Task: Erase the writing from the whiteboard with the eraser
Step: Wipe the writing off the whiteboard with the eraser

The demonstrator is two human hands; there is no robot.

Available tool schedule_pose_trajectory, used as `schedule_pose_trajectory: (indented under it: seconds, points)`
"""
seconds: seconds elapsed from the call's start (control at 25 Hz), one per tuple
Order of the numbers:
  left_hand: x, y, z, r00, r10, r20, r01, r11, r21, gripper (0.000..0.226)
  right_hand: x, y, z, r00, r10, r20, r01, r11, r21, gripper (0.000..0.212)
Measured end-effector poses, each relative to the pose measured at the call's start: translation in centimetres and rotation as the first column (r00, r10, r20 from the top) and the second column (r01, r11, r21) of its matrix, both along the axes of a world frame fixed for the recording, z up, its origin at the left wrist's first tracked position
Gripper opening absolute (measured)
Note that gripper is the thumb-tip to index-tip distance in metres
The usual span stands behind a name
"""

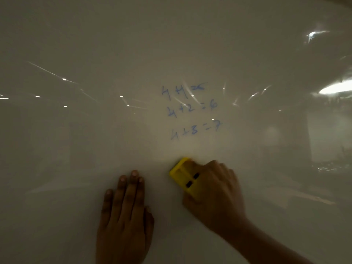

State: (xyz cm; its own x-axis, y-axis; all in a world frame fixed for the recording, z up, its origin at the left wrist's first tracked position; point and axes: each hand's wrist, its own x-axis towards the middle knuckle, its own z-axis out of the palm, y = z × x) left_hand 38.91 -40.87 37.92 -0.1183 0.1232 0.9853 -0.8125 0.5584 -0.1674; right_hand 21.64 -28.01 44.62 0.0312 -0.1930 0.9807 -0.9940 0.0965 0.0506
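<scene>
The whiteboard (95,140) fills the whole view. Three lines of faint blue writing (190,109) sit near its middle: sums starting with 4, the lowest reading 4+3=7. My right hand (215,191) grips a yellow eraser (182,174) pressed against the board, just below the lowest line and apart from it. My left hand (125,216) lies flat on the board with fingers together, left of the eraser, holding nothing.
Bright reflections of ceiling lights streak the glossy board, strongest at the right edge (335,88) and upper right (314,34). The board's upper right corner edge (339,0) shows.
</scene>
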Motion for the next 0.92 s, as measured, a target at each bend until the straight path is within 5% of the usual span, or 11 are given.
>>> schedule_pose_trajectory:
  seconds: [0.12,0.32,0.4,0.48,0.56,0.72,0.84,0.92]
  points:
    - [0.0,-0.1,0.1,1.000,-0.009,0.010,0.009,1.000,0.008,0.058,-0.2,0.0,0.9,0.981,0.086,0.171,-0.064,0.989,-0.130,0.054]
    - [0.2,0.2,0.1,1.000,-0.014,0.014,0.014,1.000,-0.008,0.058,0.1,-0.3,-1.3,0.989,0.095,-0.110,-0.088,0.994,0.063,0.051]
    - [0.3,0.3,0.1,1.000,-0.013,0.017,0.013,1.000,0.001,0.057,-3.6,1.1,-0.7,0.999,-0.002,0.046,0.003,0.999,-0.034,0.046]
    - [0.1,0.4,0.1,1.000,-0.005,-0.002,0.005,1.000,0.011,0.057,-6.5,2.5,1.0,0.924,0.046,0.379,0.021,0.985,-0.169,0.055]
    - [-0.1,0.4,0.1,1.000,0.002,-0.012,-0.002,1.000,0.013,0.057,-6.5,2.4,1.5,0.880,0.083,0.467,0.029,0.973,-0.229,0.064]
    - [0.0,0.4,0.2,1.000,0.026,-0.014,-0.027,1.000,-0.010,0.057,-2.5,0.5,-1.2,0.995,0.096,0.003,-0.096,0.995,0.029,0.055]
    - [-0.2,0.5,0.4,0.998,0.049,-0.031,-0.049,0.999,0.006,0.056,-5.2,1.8,2.1,0.966,-0.152,-0.212,0.170,0.983,0.071,0.047]
    - [-0.4,0.5,0.5,0.997,0.062,-0.038,-0.061,0.998,0.031,0.057,-7.4,3.1,5.5,0.976,-0.120,0.184,0.134,0.989,-0.065,0.051]
